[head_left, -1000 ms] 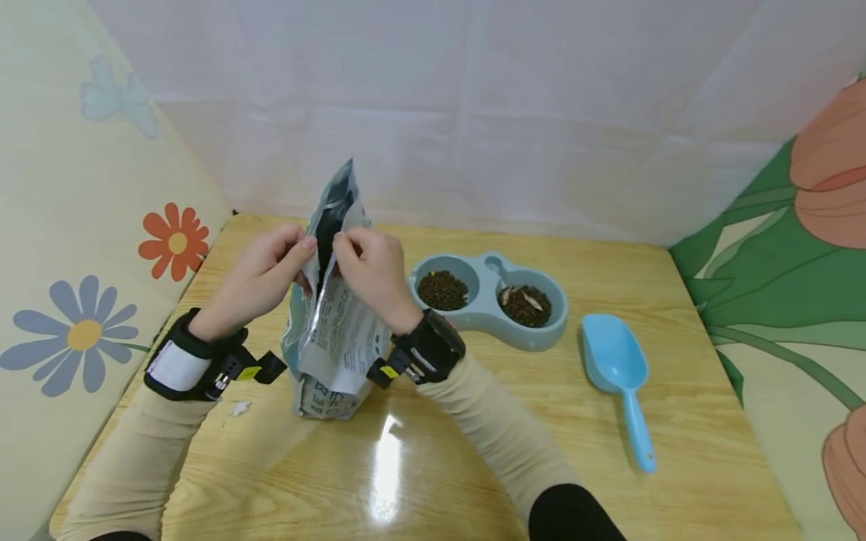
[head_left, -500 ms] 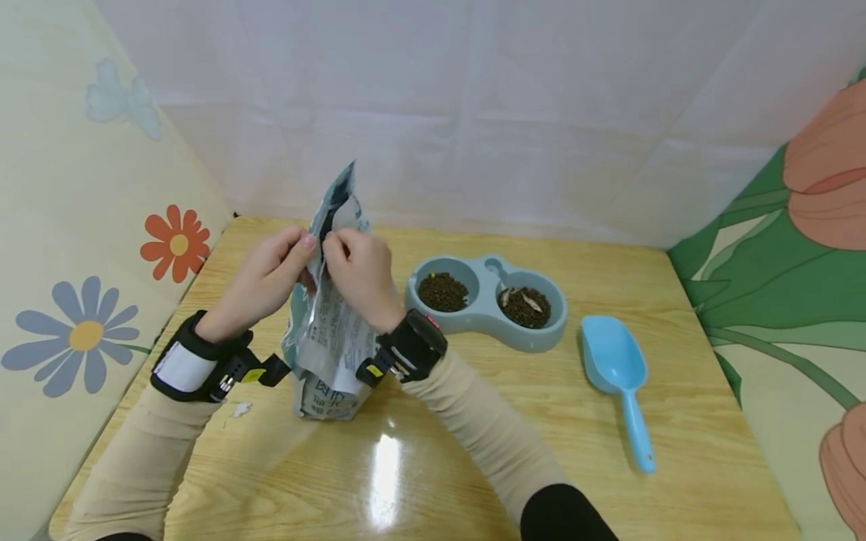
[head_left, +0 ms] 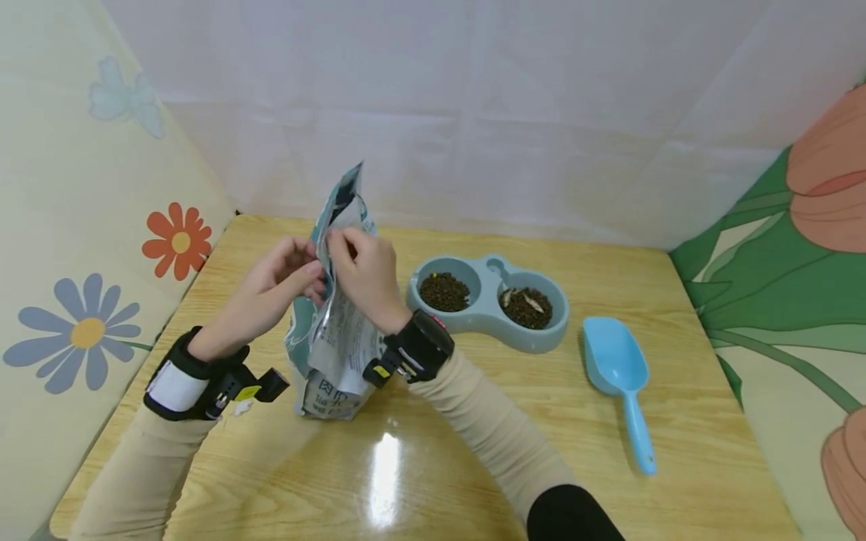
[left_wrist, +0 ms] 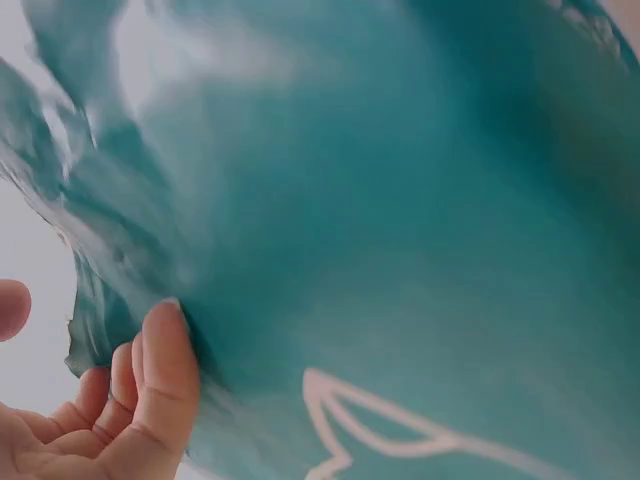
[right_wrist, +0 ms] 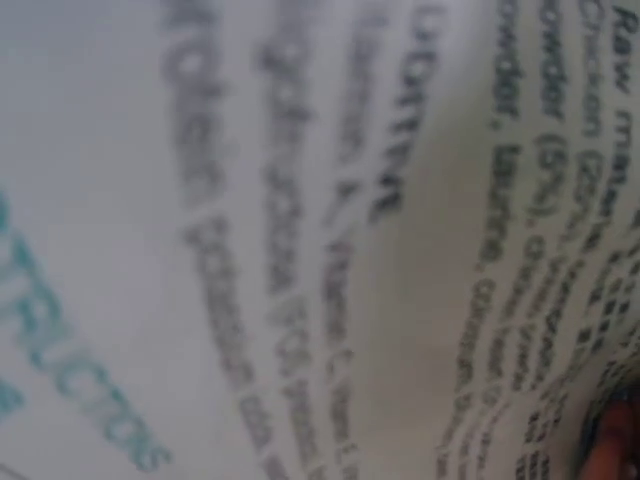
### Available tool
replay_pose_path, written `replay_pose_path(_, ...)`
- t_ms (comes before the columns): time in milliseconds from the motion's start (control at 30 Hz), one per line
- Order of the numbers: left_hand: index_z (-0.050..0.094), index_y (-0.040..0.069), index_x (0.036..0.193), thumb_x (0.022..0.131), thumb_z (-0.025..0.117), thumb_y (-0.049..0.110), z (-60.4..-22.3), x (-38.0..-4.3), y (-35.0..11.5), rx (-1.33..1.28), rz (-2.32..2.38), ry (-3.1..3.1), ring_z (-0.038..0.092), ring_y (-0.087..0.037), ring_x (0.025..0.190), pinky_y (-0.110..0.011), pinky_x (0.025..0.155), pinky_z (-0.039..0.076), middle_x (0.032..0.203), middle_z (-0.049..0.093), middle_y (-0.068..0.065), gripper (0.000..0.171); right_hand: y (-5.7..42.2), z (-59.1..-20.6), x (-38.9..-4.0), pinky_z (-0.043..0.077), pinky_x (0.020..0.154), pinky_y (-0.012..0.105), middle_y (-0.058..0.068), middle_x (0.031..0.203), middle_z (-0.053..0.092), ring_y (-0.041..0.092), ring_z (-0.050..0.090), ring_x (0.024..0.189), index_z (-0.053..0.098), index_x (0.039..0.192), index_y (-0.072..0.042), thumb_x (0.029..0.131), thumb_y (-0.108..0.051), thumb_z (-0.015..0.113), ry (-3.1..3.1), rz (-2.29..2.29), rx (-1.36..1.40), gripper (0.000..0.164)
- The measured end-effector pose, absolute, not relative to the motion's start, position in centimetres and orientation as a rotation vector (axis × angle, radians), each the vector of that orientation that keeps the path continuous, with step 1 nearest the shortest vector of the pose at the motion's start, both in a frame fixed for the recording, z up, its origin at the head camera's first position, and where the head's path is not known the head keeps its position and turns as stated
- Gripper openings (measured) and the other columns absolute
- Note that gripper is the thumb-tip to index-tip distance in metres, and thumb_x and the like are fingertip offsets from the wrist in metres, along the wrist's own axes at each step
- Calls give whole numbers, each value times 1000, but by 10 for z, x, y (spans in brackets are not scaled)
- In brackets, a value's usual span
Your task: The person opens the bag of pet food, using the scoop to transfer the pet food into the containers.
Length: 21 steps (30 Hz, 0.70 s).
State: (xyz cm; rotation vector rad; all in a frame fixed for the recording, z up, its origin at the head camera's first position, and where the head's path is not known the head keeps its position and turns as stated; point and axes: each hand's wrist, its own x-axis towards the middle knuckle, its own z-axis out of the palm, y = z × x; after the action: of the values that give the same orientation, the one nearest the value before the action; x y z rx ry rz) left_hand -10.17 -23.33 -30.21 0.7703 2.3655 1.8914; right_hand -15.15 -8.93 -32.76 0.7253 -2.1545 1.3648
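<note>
A teal and silver-white pet food bag (head_left: pixel 341 338) stands upright on the table, its top rim parted toward the far end. My right hand (head_left: pixel 365 274) pinches the rim between thumb and curled index finger. On the bag's other side is my left hand (head_left: pixel 271 289), the thumb apart from the fingers. In the left wrist view its fingertips (left_wrist: pixel 168 350) rest against the teal face of the bag. Printed ingredient text on the bag fills the right wrist view, with a fingertip (right_wrist: pixel 612 450) at the lower right corner.
Right of the bag sits a grey-blue double bowl (head_left: pixel 479 314), brown kibble in both wells and pale bits on the right one. A blue scoop (head_left: pixel 616 357) lies farther right. A white scrap (head_left: pixel 242 407) lies near the left wrist strap. Fabric walls border the wooden table (head_left: pixel 473 466).
My left hand has let go of the bag's rim and slid slightly down, its thumb now apart. The right hand has shifted slightly left, and the bag's mouth has narrowed.
</note>
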Motion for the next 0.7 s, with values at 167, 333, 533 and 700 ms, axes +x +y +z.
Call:
replay_pose_path(167, 43, -7, 103, 93, 48, 7, -298, -109, -233, 831, 1590, 2711, 55, -16, 65, -24, 55, 48, 80, 54, -14, 18, -85, -327, -152, 32, 50, 18, 5, 59, 53, 10, 43, 51, 62, 73, -1, 90, -10, 49, -2199, 1380, 756, 24)
replay_pose_path(333, 48, -4, 102, 90, 51, 46, -294, -91, -233, 906, 1202, 3053, 50, -13, 59, -26, 52, 43, 71, 55, -6, 51, -79, -327, -150, 36, 52, 18, 7, 66, 56, 12, 46, 55, 63, 83, 1, 90, -9, 51, -2246, 1437, 826, 17)
replay_pose_path(533, 54, 10, 63, 85, 48, 58, -297, -54, -223, 900, 914, 3307, 34, -4, 44, -22, 41, 28, 51, 41, 7, 52, -70, -327, -150, 41, 56, 18, 8, 72, 59, 12, 50, 59, 62, 89, 1, 90, -8, 52, -2262, 1454, 902, 13)
replay_pose_path(700, 44, 16, 52, 77, 56, 14, -303, -41, -215, 925, 1031, 3379, 30, 0, 41, -19, 39, 23, 48, 36, 10, 28, -58, -323, -157, 39, 56, 21, 8, 72, 59, 12, 49, 57, 63, 89, 1, 89, -6, 51, -2271, 1446, 1014, 13)
